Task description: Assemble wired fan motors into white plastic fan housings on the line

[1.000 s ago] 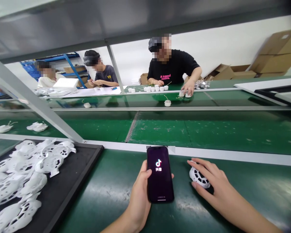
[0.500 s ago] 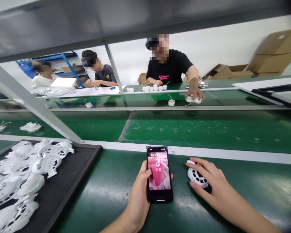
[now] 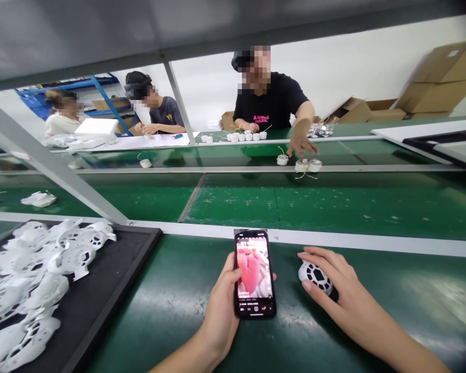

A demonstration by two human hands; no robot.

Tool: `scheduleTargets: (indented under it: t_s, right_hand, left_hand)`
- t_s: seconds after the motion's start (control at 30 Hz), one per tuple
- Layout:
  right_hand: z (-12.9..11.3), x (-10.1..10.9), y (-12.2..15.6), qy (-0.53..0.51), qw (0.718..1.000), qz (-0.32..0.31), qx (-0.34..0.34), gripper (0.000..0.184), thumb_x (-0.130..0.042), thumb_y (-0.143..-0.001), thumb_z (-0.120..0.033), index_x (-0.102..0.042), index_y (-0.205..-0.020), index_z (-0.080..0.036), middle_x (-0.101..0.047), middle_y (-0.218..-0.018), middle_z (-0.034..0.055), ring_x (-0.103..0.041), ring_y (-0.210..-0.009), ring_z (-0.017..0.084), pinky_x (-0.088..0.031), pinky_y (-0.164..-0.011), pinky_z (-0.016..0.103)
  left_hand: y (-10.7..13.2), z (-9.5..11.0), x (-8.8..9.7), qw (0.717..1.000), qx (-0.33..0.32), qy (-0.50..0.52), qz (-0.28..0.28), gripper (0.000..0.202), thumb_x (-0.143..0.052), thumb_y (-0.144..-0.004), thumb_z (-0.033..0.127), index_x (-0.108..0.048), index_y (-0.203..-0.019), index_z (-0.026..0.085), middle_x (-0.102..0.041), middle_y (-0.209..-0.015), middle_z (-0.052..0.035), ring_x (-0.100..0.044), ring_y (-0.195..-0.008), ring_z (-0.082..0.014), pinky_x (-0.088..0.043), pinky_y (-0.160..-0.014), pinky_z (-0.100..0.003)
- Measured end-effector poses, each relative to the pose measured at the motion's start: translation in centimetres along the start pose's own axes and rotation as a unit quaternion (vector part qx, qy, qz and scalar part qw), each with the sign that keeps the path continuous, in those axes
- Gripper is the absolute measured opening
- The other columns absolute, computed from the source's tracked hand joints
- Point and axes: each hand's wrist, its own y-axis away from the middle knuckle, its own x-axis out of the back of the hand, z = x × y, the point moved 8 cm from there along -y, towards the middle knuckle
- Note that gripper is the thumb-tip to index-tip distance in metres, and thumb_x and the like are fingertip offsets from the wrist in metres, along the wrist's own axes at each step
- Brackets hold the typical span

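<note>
My left hand [image 3: 220, 305] grips a black phone [image 3: 255, 273] upright over the green bench, thumb along its left edge; the screen shows a pink picture. To the right, my right hand [image 3: 336, 290] lies on the bench with its fingers curved over a small round white perforated part [image 3: 314, 275], cupping it against the mat. The two hands are a short gap apart.
A black tray [image 3: 112, 290] at the left holds several white perforated shells. Beyond a white rail runs a green conveyor belt [image 3: 295, 199] carrying small white parts [image 3: 307, 165]. Three people sit across it; one person's hand [image 3: 301, 146] reaches over the belt. Cardboard boxes [image 3: 438, 77] stand at far right.
The phone screen went from a dark logo to a pink picture. The person opposite set two small white parts on the belt and drew the hand back. My hands stayed put.
</note>
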Motion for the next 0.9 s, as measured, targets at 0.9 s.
scheduleTargets:
  t_s: [0.9]
  right_hand:
    - [0.24, -0.51, -0.01, 0.006, 1.0, -0.022, -0.019, 0.039, -0.047, -0.105, -0.054, -0.051, -0.143, -0.046, -0.045, -0.157, 0.0004, -0.042, -0.144, 0.034, -0.039, -0.116, 0.062]
  left_hand:
    - [0.01, -0.19, -0.16, 1.0, 0.008, -0.011, -0.005, 0.041, -0.051, -0.098, 0.029, -0.056, -0.136, 0.014, -0.072, -0.121, -0.0154, -0.07, -0.113, -0.0395, -0.051, -0.097, -0.045]
